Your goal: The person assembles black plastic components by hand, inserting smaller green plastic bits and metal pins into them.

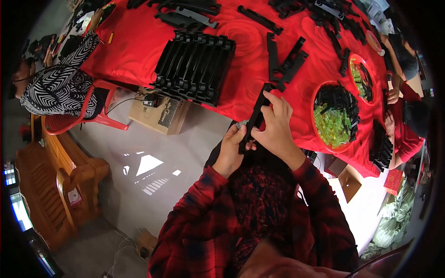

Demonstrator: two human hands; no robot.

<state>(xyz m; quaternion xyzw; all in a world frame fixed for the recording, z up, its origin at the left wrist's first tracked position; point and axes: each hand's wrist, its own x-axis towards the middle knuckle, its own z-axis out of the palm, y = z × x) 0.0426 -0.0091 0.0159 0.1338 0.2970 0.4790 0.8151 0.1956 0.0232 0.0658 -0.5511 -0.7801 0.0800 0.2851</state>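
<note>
A long, narrow black plastic strip (256, 111) is held aslant in front of my body at the table's near edge. My left hand (230, 147) is closed round its lower end, thumb along its side. Over the upper part bends my right hand (276, 121), a fingertip at the far end and the thumb against the side. A small greyish thing (242, 124) shows by my left thumb; its kind is unclear. Left of the strip, a stack of black plastic parts (194, 67) sits in rows on the table. Loose black pieces (288, 62) lie just beyond my right hand.
Red cloth covers the table (250, 41). At right stand a red basin (334, 118) and a second basin (363, 78), both with yellow-green and black pieces. A cardboard box (157, 113) stands below the table. People sit at left and right; a red chair (104, 106) is at left.
</note>
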